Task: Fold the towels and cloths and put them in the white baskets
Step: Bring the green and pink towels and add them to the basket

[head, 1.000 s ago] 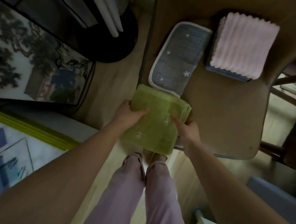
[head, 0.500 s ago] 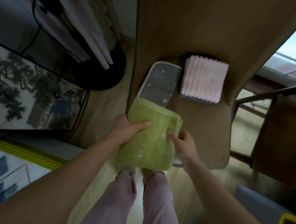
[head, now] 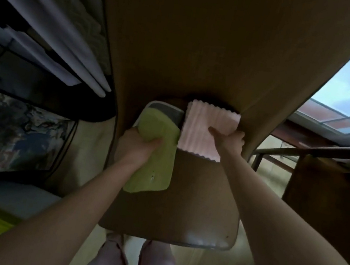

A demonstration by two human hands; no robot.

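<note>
While both arms reach forward over the brown chair seat (head: 192,204), the scene reads as follows.

Left hand: the left hand (head: 137,147) grips the folded green towel (head: 157,152), thumb on top and fingers curled under its left edge.
Right hand: the right hand (head: 229,139) holds the pink ribbed cloth (head: 202,129) at its right edge, thumb laid flat across the top and fingers tucked out of sight beneath.
Hands to each other: apart, one on each cloth.
Green towel: folded into a long rectangle, lying on the seat's left side and covering most of the grey cloth (head: 168,113); its right edge runs just beside the pink cloth.
Grey cloth: only its far end with a pale border shows beyond the green towel.
Pink ribbed cloth: folded, at the back of the seat against the backrest (head: 206,45).
Writing: no readable label; small pale marks on the green towel are too blurred to make out.
Below the seat: pink trouser legs (head: 132,263).
</note>
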